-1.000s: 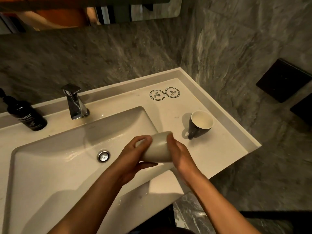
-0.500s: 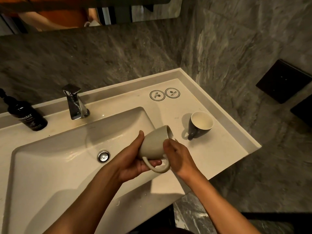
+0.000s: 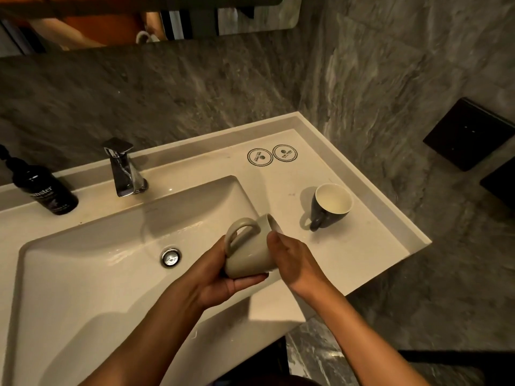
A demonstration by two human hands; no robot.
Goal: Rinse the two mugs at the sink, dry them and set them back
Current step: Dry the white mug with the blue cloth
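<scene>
Since half a sec ago we have turned the beige ceramic mug (image 3: pixel 250 250) in our hands: its handle, which pointed down toward us, is now on the upper left side, and 1 s ago it was not visible at all. Both hands stay at approx. the same place, over the right front part of the white rectangular basin (image 3: pixel 83 274).

Our left hand (image 3: pixel 220 280) holds the mug from below, at its base end; the fingers are curled under the body and the thumb lies against the left side, near the handle. Our right hand (image 3: pixel 292 260) grips the rim end, fingers curled round the mouth of the mug; the fingertips are hidden, so we cannot tell if they go inside. The mug lies on its side, mouth toward upper right, above the basin edge and not touching it.

The second mug, dark w/ a cream inside (image 3: pixel 330 207), stands upright on the white counter (image 3: pixel 362 246), right of the basin, handle toward lower left, well apart from our hands. Two round printed coasters (image 3: pixel 273 156) lie near the back corner. A chrome tap (image 3: pixel 124 168) stands behind the basin, and a black pump bottle (image 3: pixel 44 190) is left of it. No water runs from the tap.
</scene>
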